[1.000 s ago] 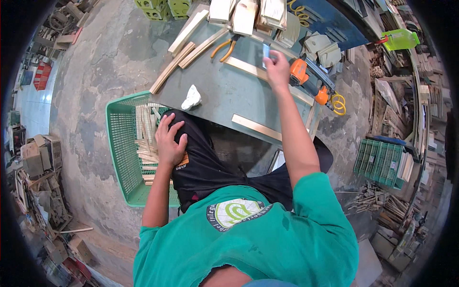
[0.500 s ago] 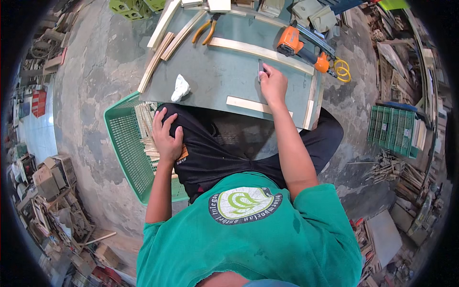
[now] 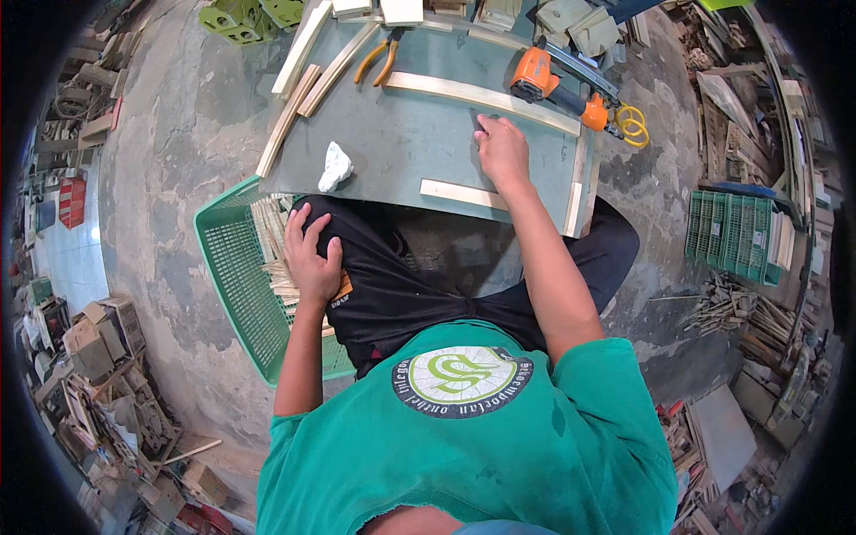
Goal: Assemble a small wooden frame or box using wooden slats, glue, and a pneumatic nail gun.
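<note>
My left hand [image 3: 312, 259] rests on my left thigh, fingers spread and holding nothing. Over the grey work board [image 3: 392, 138], my right hand [image 3: 502, 152] has its index finger stretched forward and its thumb close by, closed on a small dark strip [image 3: 478, 123] that is mostly hidden now. Beyond it a long pale wood batten [image 3: 473, 92] crosses the board, and a shorter batten [image 3: 459, 193] lies along the near edge. An orange nail gun [image 3: 557, 89] rests to the right. Pliers with orange handles [image 3: 378, 61] lie at the far left, and a crumpled white piece [image 3: 335, 167] sits near the left edge.
A green plastic basket [image 3: 241, 276] with thin wood sticks stands at my left. More battens [image 3: 341, 67] line the board's left side. A yellow coiled hose [image 3: 633, 125] hangs by the nail gun. Green crates [image 3: 727, 234] and scrap wood [image 3: 749, 312] are at the right.
My right hand has shifted slightly left, and its fingers now cover most of the dark strip that stood out before. The view has moved a little; my left hand stays put.
</note>
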Available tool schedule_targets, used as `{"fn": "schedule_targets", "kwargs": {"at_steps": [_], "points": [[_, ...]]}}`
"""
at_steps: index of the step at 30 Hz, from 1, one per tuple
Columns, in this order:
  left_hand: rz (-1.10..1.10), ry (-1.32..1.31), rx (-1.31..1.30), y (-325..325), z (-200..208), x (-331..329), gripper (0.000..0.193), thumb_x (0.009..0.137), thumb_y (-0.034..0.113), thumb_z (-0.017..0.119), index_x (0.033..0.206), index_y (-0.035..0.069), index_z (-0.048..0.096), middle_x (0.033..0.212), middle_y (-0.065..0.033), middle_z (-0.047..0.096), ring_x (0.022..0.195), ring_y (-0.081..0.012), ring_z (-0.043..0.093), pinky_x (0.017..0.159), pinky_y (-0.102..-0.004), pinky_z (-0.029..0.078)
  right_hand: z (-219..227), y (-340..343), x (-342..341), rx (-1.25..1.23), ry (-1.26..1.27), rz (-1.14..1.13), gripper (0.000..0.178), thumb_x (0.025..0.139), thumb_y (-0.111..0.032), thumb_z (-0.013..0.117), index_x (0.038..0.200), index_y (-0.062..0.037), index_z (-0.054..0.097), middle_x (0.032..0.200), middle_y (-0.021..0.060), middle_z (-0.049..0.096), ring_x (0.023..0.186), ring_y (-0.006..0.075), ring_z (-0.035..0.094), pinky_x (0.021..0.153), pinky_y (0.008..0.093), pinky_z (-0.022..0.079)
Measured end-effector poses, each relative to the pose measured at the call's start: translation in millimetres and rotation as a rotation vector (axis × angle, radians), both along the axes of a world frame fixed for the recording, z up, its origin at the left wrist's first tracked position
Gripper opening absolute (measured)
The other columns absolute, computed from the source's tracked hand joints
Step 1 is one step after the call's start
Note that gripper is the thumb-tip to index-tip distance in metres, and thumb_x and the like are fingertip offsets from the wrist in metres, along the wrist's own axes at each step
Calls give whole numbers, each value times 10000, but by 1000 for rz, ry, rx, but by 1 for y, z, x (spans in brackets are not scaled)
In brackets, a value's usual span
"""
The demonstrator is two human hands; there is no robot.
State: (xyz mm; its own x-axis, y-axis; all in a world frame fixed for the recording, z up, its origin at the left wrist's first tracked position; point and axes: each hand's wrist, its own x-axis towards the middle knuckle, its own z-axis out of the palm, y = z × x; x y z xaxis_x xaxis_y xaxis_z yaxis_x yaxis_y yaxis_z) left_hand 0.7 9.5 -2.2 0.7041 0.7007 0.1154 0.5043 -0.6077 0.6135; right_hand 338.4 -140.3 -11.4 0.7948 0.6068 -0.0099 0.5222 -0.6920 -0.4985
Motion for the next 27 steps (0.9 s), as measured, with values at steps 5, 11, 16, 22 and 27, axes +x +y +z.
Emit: {"fn": "schedule_targets", "kwargs": {"at_steps": [5,11,16,22,27], "points": [[-1,17,-13,-1,3,-1,377,837,154,647,1202,58,652,1474,-171,461,1407,-407,359,1179,-506,254,3,-1,2,-3,15,44,294,907,-141,645,1190,-80,694,1030,165,666,960,380,641,856,479,519],[14,12,-3,0,-1,-2,400,801,157,677,1198,108,657,1463,-126,478,1417,-375,365,1148,-501,283,-3,-2,-5,14,-19,-111,297,904,-153,652,1192,-95,697,987,169,678,951,368,647,838,464,521],[8,-13,-5,0,-1,-2,394,805,160,679,1194,101,659,1462,-134,476,1413,-384,365,1151,-502,282,0,-2,2,-36,-32,37,296,916,-157,641,1205,-115,692,1008,163,676,955,362,649,847,466,517],[23,-5,-13,-2,0,-2,381,809,159,677,1184,94,662,1455,-139,482,1410,-388,368,1153,-509,278,-1,-2,4,14,7,-20,311,906,-156,647,1213,-123,685,1005,159,676,950,370,649,844,467,514],[13,-12,-4,-3,0,0,385,807,158,677,1187,95,663,1455,-140,482,1411,-387,369,1152,-511,278,-4,-4,5,46,47,-7,317,893,-143,658,1208,-120,685,979,158,702,930,366,663,833,448,523]]}}
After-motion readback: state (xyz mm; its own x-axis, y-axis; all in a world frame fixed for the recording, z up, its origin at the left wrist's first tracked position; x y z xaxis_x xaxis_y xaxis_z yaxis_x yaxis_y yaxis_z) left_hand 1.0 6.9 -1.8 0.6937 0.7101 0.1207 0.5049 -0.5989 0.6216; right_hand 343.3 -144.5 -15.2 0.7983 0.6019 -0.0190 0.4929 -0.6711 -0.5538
